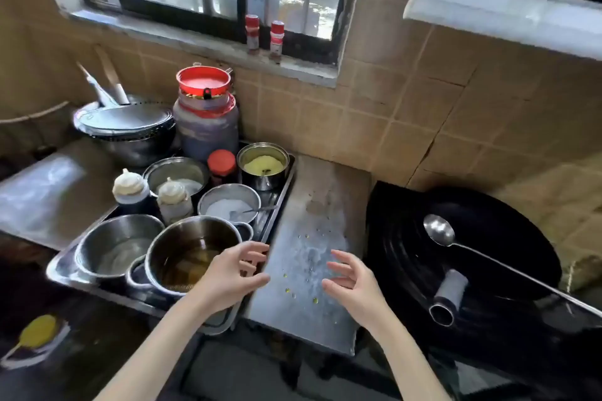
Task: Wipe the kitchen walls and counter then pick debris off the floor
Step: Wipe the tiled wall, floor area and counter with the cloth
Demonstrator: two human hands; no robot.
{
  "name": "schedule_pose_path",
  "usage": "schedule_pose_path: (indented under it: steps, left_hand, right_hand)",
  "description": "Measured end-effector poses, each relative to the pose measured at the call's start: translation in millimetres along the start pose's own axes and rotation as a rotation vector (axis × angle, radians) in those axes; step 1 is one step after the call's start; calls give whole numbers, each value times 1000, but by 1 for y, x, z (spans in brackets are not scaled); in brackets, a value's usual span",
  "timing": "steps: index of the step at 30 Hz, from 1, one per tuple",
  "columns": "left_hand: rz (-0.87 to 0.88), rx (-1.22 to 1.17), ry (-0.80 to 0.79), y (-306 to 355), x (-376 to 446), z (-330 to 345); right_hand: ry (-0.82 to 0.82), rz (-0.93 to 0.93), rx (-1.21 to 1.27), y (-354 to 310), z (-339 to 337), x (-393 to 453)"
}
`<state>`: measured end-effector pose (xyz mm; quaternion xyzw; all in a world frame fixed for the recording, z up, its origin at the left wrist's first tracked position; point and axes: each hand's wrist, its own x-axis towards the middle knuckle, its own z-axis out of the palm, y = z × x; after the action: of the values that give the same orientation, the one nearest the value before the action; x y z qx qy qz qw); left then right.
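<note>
A narrow steel counter point(312, 225) runs between a tray of pots and a black wok, spotted with oily yellow drops and stains. The tan tiled wall point(407, 127) rises behind it, with a crack running down it. My left hand point(233, 273) hovers over the counter's left edge, next to the tray, fingers spread and holding nothing. My right hand point(353, 283) hangs over the counter's right side, fingers curled apart, also holding nothing. No cloth is in view.
A steel tray point(280, 198) on the left holds several pots, bowls and squeeze bottles. A big jar with a red lid point(205, 114) stands behind it. A black wok point(462, 251) with a long ladle point(439, 233) sits right. Two spice jars point(264, 34) stand on the window sill.
</note>
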<state>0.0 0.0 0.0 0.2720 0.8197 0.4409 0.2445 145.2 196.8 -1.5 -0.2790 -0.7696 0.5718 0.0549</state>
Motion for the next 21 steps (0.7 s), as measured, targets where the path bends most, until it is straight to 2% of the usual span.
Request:
schedule_pose_path:
  steps: [6, 14, 21]
  left_hand:
    - [-102, -133, 240, -17, -37, -32]
    - [-235, -198, 507, -61, -105, -80]
    - [-308, -215, 711, -115, -156, -143]
  right_hand:
    - [-243, -144, -52, -43, 42, 18]
    - [-549, -272, -83, -81, 140, 19]
    - [-709, -343, -173, -114, 243, 29]
